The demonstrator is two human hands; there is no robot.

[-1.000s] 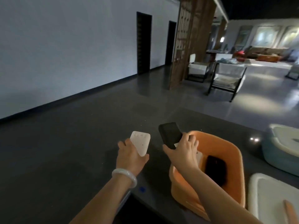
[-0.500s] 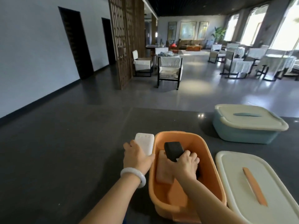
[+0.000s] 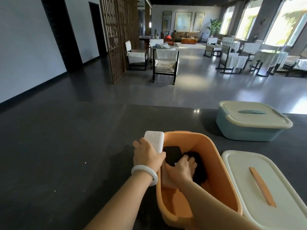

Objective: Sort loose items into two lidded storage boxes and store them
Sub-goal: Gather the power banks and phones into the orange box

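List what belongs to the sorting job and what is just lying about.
Job: orange box, open; cream lid beside it; blue box, lidded; white block, gripped by left hand; black block, held by right hand inside the orange box; dark item there too.
Lying about: armchair, lattice screen, paintings, potted plant.
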